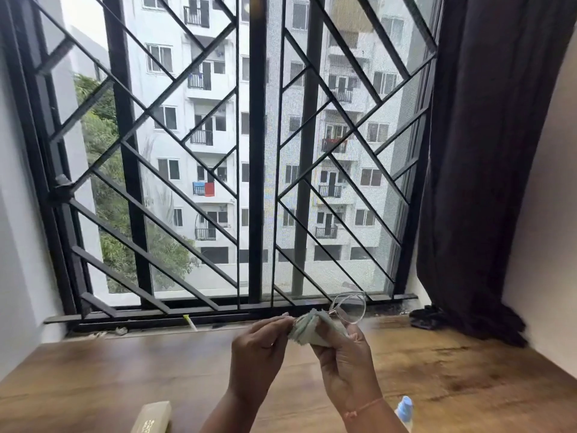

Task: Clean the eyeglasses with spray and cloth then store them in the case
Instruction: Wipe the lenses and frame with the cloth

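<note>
Fingers (276, 325), left hand (259, 351): pinching eyeglasses (351, 307) at covered lens edge | right hand (343, 360): gripping cloth (307, 331) folded over that lens, raised above table (125, 370) | method: steady rim, rub both faces lightly | case (153, 415), spray bottle (404, 407): beside wrists.

Probably a home: barred window (237, 157), dark curtain (487, 151), wooden table (125, 370).

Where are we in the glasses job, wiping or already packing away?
Likely done: spraying, since the spray bottle stands aside on the table. In hand: left hand pinches the eyeglasses while right hand holds the cloth over one lens. Left: finish wiping, then store them in the case lying near the left arm.
</note>
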The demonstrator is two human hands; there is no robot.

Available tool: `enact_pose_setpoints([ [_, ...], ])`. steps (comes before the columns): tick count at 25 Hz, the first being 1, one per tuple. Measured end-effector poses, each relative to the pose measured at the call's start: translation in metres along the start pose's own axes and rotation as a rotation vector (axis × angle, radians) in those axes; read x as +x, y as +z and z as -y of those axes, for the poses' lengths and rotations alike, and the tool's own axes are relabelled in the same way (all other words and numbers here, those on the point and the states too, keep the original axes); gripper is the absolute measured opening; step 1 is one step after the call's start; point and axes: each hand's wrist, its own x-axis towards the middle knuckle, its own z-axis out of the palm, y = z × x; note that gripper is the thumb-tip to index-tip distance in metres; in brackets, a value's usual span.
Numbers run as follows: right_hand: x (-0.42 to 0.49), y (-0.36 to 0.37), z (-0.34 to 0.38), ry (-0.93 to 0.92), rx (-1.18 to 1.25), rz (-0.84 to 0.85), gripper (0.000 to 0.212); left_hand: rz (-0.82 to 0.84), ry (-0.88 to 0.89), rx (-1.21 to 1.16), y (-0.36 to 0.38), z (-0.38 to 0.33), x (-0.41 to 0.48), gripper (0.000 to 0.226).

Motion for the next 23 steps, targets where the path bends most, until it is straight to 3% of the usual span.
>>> enact_pose_setpoints([
  [3, -0.003, -0.004, -0.001, 0.028, 0.021, -0.006, 0.073, -0.033, -0.010, -0.003, -0.001, 0.001, 0.001, 0.013],
  [8, -0.011, -0.008, -0.013, 0.110, -0.044, 0.102, 0.076, -0.027, -0.056, -0.020, -0.001, 0.004, -0.004, 0.016],
  [10, -0.009, -0.008, -0.017, 0.125, -0.050, 0.099, 0.065, 0.002, -0.043, -0.012, -0.001, 0.004, -0.004, 0.016],
  [13, -0.007, -0.007, -0.018, 0.104, -0.061, 0.109, 0.066, 0.055, -0.012, -0.003, -0.002, 0.004, -0.005, 0.015],
  [16, -0.005, -0.007, -0.013, 0.080, -0.073, 0.113, 0.036, 0.072, 0.015, 0.003, -0.002, 0.002, -0.005, 0.013],
  [18, -0.003, -0.007, -0.010, 0.083, -0.054, 0.114, 0.029, 0.079, 0.026, 0.003, -0.001, 0.002, -0.006, 0.013],
  [20, -0.002, -0.006, -0.007, 0.091, -0.044, 0.098, 0.040, 0.084, 0.015, 0.011, -0.001, 0.002, -0.005, 0.014],
  [23, 0.001, -0.007, -0.002, 0.096, -0.059, 0.053, 0.077, 0.068, 0.006, 0.016, 0.000, 0.000, -0.006, 0.014],
])
